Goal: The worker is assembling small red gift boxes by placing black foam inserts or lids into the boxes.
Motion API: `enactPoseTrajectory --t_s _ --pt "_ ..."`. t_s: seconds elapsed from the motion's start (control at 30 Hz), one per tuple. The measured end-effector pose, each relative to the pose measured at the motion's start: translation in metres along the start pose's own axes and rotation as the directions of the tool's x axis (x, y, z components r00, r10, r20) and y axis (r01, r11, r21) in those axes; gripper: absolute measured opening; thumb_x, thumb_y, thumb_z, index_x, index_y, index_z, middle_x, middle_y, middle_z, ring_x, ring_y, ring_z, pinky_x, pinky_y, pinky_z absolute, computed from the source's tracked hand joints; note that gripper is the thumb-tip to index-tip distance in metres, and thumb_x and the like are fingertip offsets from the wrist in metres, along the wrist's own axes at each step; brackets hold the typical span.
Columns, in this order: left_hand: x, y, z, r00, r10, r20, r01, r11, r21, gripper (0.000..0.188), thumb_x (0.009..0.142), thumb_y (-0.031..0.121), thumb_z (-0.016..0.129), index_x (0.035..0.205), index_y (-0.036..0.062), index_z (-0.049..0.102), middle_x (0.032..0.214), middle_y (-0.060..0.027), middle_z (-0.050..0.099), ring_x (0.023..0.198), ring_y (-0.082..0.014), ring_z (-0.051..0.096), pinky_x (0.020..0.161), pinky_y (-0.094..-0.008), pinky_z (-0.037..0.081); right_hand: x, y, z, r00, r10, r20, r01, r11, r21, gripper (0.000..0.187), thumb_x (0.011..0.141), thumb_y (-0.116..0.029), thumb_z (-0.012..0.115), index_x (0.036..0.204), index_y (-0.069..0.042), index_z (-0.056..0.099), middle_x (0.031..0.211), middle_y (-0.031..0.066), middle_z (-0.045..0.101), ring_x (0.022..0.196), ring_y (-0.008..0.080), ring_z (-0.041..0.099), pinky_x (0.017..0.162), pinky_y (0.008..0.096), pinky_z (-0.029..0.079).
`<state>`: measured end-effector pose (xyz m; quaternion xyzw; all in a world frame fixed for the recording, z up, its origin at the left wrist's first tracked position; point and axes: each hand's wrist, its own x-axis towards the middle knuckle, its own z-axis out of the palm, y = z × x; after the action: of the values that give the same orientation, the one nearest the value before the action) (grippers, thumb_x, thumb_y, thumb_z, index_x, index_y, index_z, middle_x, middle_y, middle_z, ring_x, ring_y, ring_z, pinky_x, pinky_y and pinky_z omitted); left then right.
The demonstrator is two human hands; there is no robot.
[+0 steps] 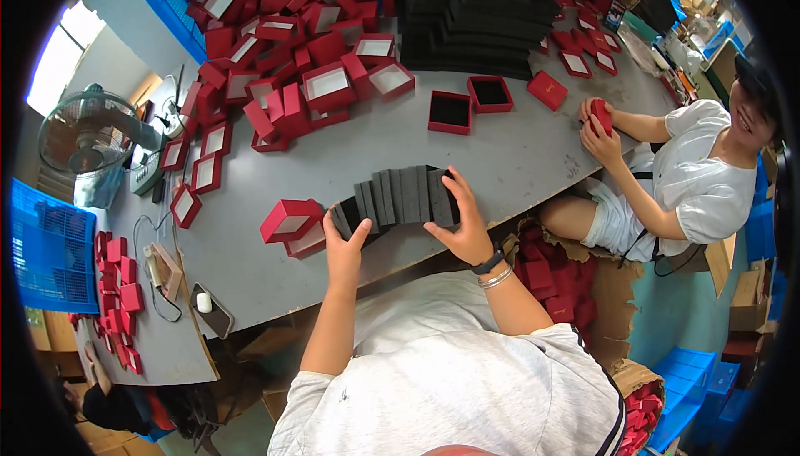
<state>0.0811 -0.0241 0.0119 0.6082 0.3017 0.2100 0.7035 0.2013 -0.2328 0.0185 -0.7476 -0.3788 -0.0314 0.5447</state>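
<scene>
A row of dark grey foam pads (400,196) stands on edge between my two hands, fanned a little along its top. My left hand (343,244) presses on the row's left end with thumb and fingers. At the other end, my right hand (463,223) grips the last pads, the thumb in front and the fingers behind. Close by my left hand, a red box (291,219) with a pale inside leans on another red box (307,244). Farther off, two red boxes hold black foam: one box (450,113) and its neighbour (490,94).
A big heap of red boxes (283,64) covers the table's far left. Beside it rises a stack of black foam sheets (471,19). A co-worker (679,164) at the right holds a red box (600,116). A fan (90,131) and a phone (212,313) are at the left.
</scene>
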Motion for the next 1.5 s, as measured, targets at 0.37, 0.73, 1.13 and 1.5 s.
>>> enactPoseTrajectory --t_s 0.37,0.73,1.13,1.5 --pt "0.017 0.076 -0.018 0.94 0.306 0.149 -0.326 0.936 0.134 0.066 0.095 0.01 0.067 0.149 -0.0022 0.031 0.131 -0.0123 0.056 0.118 -0.0195 0.055 0.104 -0.0318 0.041 0.028 0.011 0.011 0.996 0.05 0.069 -0.066 0.966 0.251 0.093 0.081 0.005 0.068 0.159 -0.007 0.019 0.164 0.0163 0.02 0.15 0.0307 0.026 0.12 0.0411 0.025" --pt "0.132 0.103 -0.097 0.983 0.123 0.133 -0.175 0.836 0.52 0.055 0.101 0.027 0.06 0.145 0.0002 0.041 0.114 -0.0118 0.065 0.097 -0.0187 0.06 0.089 -0.0322 0.049 0.131 0.009 0.089 0.98 -0.095 0.177 0.094 0.995 0.016 0.087 0.086 -0.008 0.071 0.159 -0.019 0.025 0.16 0.0271 0.026 0.141 0.0461 0.036 0.113 0.0465 0.037" --pt "0.186 0.038 -0.129 0.947 -0.274 0.169 0.209 0.921 0.328 0.058 0.102 0.041 0.055 0.146 0.0034 0.046 0.128 -0.0107 0.061 0.114 -0.0219 0.059 0.095 -0.0378 0.049 0.142 0.02 0.106 0.991 -0.123 0.062 0.122 0.992 0.016 0.047 0.092 -0.021 0.07 0.138 -0.015 0.061 0.152 0.0145 0.047 0.135 0.0367 0.045 0.113 0.0438 0.036" --pt "0.138 0.081 -0.173 0.968 0.13 0.213 -0.197 0.921 0.336 0.064 0.088 0.029 0.076 0.142 0.0049 0.051 0.136 -0.0161 0.058 0.122 -0.0294 0.057 0.104 -0.0408 0.045 0.146 0.032 0.101 0.977 -0.057 -0.205 0.053 0.998 -0.028 0.054 0.084 0.01 0.055 0.135 -0.008 0.058 0.145 0.0145 0.052 0.132 0.0339 0.051 0.106 0.0377 0.045"
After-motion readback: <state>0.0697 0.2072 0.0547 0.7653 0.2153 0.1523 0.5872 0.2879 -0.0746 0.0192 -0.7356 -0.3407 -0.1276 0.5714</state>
